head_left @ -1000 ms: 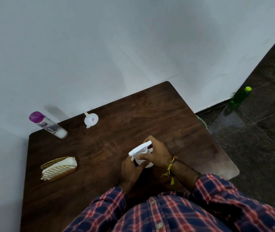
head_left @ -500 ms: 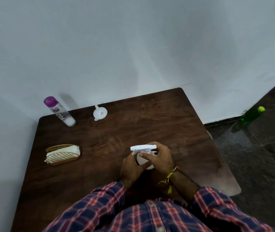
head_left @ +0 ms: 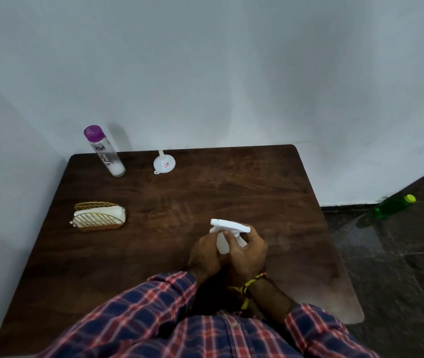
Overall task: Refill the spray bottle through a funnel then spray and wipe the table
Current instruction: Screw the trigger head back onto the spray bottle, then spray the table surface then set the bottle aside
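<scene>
Gripping the small white plastic spray bottle near the dark wooden table's front middle, left hand wraps fingers round its body, right hand curls over the trigger head; white plastic funnel lies well apart at the back edge.

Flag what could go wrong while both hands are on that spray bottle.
The funnel lies far off by the purple-capped bottle: a reach across could topple that tall bottle. Both the left hand and right hand grip the spray bottle; twisting its head might tip it or spill onto the table.
</scene>
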### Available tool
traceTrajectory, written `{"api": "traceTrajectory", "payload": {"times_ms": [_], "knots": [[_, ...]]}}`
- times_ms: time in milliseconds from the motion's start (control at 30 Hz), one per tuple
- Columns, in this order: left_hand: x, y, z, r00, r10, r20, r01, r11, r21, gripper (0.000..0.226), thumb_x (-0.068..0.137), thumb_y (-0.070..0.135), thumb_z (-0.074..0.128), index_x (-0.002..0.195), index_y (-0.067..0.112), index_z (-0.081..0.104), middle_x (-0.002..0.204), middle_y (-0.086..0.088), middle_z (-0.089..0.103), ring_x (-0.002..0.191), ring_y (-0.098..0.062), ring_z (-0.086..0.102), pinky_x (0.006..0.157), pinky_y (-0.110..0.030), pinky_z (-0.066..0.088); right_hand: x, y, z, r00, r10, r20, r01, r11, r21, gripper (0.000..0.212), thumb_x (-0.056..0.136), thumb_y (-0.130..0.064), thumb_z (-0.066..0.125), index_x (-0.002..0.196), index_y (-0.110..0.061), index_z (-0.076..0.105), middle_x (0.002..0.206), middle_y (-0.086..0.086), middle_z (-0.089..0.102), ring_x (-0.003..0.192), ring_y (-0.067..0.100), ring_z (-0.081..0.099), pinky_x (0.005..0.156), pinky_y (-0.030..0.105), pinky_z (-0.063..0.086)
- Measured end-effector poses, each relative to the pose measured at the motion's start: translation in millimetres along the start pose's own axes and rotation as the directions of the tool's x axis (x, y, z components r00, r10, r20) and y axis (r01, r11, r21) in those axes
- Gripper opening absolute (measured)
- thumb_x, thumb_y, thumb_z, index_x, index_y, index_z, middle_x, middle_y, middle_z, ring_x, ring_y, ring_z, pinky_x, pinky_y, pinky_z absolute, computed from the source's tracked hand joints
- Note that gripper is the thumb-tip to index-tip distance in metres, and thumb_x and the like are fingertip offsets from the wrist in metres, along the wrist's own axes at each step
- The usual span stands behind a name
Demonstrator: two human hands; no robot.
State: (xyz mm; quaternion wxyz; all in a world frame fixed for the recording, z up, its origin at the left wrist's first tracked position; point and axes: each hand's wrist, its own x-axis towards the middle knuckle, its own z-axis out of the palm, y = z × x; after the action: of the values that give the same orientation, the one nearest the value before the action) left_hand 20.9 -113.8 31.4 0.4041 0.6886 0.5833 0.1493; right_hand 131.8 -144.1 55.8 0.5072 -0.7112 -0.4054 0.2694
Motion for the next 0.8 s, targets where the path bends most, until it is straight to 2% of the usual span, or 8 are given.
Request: {"api": "traceTrajectory", "payload": {"times_ms": [133, 267, 367, 467, 533, 600, 700, 800], "knots": [[-0.4, 4.8, 1.7, 0.999, -0.02, -0.031, 0.019, 1.0, -0.019, 0.066, 0.068, 0.067, 0.066, 0.122, 0.031, 0.058, 0.117, 0.011, 0.066, 0.108, -0.008, 0.062, 0.09, -0.024, 0.049, 15.1, 5.3, -8.9, 0.988, -0.072, 0.133, 0.071, 0.997, 0.008, 0.023, 0.073, -0.022, 0.084, 0.094, -0.02, 0.074, 0.086, -0.012, 0.074, 0.084, 0.001, 0.07, 0.075, 0.021, 0.055], [0.8, 9.0, 4.3, 1.0, 0.0, -0.031, 0.001, 0.999, 0.033, 0.066, 0.076, 0.06, 0.068, 0.131, 0.028, 0.052, 0.123, 0.009, 0.063, 0.113, -0.01, 0.059, 0.094, -0.026, 0.046, 11.9, 7.3, -9.8, 0.999, -0.031, 0.024, 0.032, 0.999, -0.018, 0.023, 0.07, -0.028, 0.087, 0.089, -0.021, 0.075, 0.079, -0.012, 0.074, 0.077, 0.001, 0.07, 0.069, 0.025, 0.058], [2.9, 10.3, 5.7, 0.999, -0.051, -0.01, 0.051, 0.997, 0.051, 0.07, 0.076, 0.061, 0.068, 0.135, 0.027, 0.048, 0.125, 0.009, 0.061, 0.116, -0.009, 0.057, 0.098, -0.026, 0.045, 9.3, 1.5, -11.5, 0.999, -0.043, -0.012, 0.043, 0.999, -0.031, 0.022, 0.066, -0.03, 0.089, 0.083, -0.026, 0.074, 0.074, -0.015, 0.072, 0.073, -0.001, 0.068, 0.064, 0.022, 0.054], [4.6, 6.8, -1.9, 0.996, -0.073, 0.05, 0.074, 0.997, -0.018, 0.072, 0.064, 0.067, 0.073, 0.126, 0.034, 0.054, 0.116, 0.015, 0.064, 0.105, -0.002, 0.061, 0.088, -0.021, 0.049, 20.0, 5.7, -21.8, 0.979, -0.053, 0.199, 0.046, 0.998, 0.038, 0.035, 0.063, -0.031, 0.091, 0.091, -0.028, 0.07, 0.083, -0.011, 0.073, 0.081, 0.005, 0.069, 0.068, 0.026, 0.056], [4.7, 3.6, -10.0, 0.995, -0.047, 0.094, 0.05, 0.998, -0.035, 0.068, 0.063, 0.057, 0.08, 0.122, 0.032, 0.058, 0.114, 0.017, 0.064, 0.102, 0.001, 0.061, 0.087, -0.02, 0.051, 26.6, 6.0, -25.0, 0.914, -0.017, 0.406, -0.02, 0.996, 0.087, 0.062, 0.055, -0.038, 0.093, 0.108, -0.031, 0.062, 0.096, -0.009, 0.072, 0.089, 0.009, 0.069, 0.075, 0.032, 0.058], [5.9, -1.0, -17.5, 0.99, -0.033, 0.138, 0.035, 0.999, -0.01, 0.07, 0.063, 0.055, 0.08, 0.125, 0.032, 0.057, 0.119, 0.018, 0.062, 0.107, 0.001, 0.059, 0.091, -0.024, 0.051, 32.7, 2.4, -19.4, 0.833, -0.058, 0.55, 0.001, 0.995, 0.103, 0.08, 0.06, -0.036, 0.093, 0.129, -0.029, 0.052, 0.105, -0.013, 0.073, 0.099, 0.005, 0.068, 0.086, 0.025, 0.055], [7.1, -6.8, -28.0, 0.971, -0.006, 0.239, -0.008, 0.998, 0.058, 0.077, 0.07, 0.052, 0.076, 0.137, 0.031, 0.046, 0.135, 0.01, 0.055, 0.122, -0.008, 0.053, 0.1, -0.03, 0.048, 43.1, -3.3, -8.6, 0.803, -0.143, 0.579, 0.1, 0.989, 0.106, 0.074, 0.075, -0.044, 0.08, 0.139, -0.022, 0.052, 0.112, -0.022, 0.07, 0.107, 0.002, 0.066, 0.094, 0.02, 0.051], [-1.8, -14.1, -36.3, 0.966, 0.013, 0.258, -0.018, 1.0, 0.016, 0.084, 0.076, 0.054, 0.071, 0.146, 0.038, 0.028, 0.145, 0.013, 0.046, 0.13, -0.005, 0.045, 0.107, -0.034, 0.043, 47.6, 1.6, 0.0, 0.818, -0.261, 0.512, 0.194, 0.964, 0.181, 0.054, 0.085, -0.048, 0.07, 0.121, -0.008, 0.068, 0.124, -0.011, 0.068, 0.111, 0.009, 0.066, 0.097, 0.031, 0.053]]}}
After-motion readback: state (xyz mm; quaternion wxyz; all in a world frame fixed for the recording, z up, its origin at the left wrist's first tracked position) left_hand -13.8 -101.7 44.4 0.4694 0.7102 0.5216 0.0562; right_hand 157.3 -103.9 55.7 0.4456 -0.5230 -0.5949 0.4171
